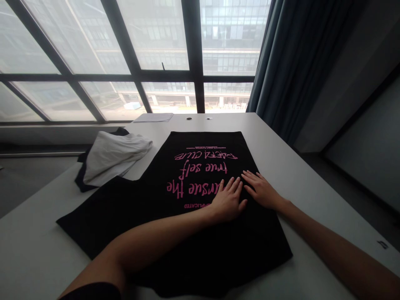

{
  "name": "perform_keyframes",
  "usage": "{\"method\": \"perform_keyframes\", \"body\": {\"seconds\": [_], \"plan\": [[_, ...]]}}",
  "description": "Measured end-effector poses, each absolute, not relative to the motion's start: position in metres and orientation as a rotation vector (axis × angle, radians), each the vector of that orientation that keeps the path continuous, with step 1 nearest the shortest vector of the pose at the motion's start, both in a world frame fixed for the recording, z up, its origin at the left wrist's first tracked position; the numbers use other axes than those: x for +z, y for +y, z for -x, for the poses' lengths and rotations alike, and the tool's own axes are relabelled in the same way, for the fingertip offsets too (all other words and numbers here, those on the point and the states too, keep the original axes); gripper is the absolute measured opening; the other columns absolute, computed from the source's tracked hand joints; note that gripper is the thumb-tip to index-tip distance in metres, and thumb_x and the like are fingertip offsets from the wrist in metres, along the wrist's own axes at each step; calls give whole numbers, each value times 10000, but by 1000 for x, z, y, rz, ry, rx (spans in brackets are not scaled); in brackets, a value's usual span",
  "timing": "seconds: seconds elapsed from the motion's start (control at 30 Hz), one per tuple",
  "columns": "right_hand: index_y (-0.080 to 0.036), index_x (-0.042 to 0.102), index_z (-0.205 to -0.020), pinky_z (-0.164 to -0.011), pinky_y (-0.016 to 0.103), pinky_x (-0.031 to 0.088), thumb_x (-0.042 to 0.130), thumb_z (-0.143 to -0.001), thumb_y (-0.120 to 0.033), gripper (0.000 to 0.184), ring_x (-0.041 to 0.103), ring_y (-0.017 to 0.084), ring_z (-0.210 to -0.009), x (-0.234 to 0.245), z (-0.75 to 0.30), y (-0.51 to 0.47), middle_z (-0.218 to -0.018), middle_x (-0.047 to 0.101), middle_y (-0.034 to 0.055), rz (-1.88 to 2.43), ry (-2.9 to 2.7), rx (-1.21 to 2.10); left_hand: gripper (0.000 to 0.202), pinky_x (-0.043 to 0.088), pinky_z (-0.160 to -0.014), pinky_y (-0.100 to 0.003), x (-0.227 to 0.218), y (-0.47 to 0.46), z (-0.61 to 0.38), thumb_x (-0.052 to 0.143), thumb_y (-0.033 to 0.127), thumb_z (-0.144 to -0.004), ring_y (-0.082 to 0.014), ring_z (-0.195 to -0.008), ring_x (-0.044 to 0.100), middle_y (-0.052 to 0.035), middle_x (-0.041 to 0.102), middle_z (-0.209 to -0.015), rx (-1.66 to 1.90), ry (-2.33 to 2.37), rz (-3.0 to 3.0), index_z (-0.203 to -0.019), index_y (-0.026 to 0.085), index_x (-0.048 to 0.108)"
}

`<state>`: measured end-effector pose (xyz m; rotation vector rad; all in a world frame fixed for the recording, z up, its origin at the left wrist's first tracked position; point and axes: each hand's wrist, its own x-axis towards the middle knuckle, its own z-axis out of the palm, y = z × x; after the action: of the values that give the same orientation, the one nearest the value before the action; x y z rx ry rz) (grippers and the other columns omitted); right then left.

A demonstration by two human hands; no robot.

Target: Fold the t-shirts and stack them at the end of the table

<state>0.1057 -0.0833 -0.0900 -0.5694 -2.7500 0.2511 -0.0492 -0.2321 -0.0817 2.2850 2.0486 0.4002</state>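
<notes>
A black T-shirt point(200, 237) with pink lettering lies spread on the white table, its print upside down to me and its hem toward the window. One sleeve reaches out to the left; on the right the sleeve seems folded in or under, which I cannot tell for sure. My left hand point(229, 200) rests flat on the shirt, fingers spread, covering part of the lettering. Just to its right, my right hand point(261, 189) lies flat at the shirt's right edge with the fingers stretched out. Neither hand grips the cloth.
A crumpled white and dark garment point(117, 156) lies on the table point(315, 200) at the left. Papers point(153, 118) and two small round items sit at the far edge. A small dark mark point(382, 244) shows at the right. Beyond are windows and a dark curtain point(281, 62).
</notes>
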Motion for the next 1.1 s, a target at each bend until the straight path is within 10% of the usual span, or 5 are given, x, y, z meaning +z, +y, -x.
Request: {"method": "perform_keyframes", "body": {"seconds": [0.3, 0.63, 1.1], "plan": [[-225, 525, -1449, -1188, 575, 295, 453, -981, -276, 476, 350, 272, -1474, -68, -99, -90, -1558, 440, 97, 493, -2669, 237, 692, 194, -1197, -609, -53, -231, 67, 386, 531, -1021, -324, -1537, 138, -141, 141, -1669, 346, 1989, -2178, -1592, 172, 231], [-185, 631, -1338, -1204, 551, 271, 522, -963, -285, 403, 353, 286, -1471, -14, -42, -115, -1531, 479, 123, 341, -2674, 519, 564, 310, -1191, -368, -12, -305, 194, 479, 437, -980, -263, -1437, 410, -107, 465, -1540, 424, 2312, -1910, -1480, 176, 483], [-145, 633, -1339, -1193, 484, 324, 527, -959, -267, 413, 424, 307, -1427, -19, 108, -205, -1488, 524, 158, -393, -2852, 627, 476, 404, -1117, -442, -44, -482, 318, 370, 297, -967, -303, -1283, 542, -152, 587, -1389, 262, 3056, -1330, -1334, 120, 616]]}}
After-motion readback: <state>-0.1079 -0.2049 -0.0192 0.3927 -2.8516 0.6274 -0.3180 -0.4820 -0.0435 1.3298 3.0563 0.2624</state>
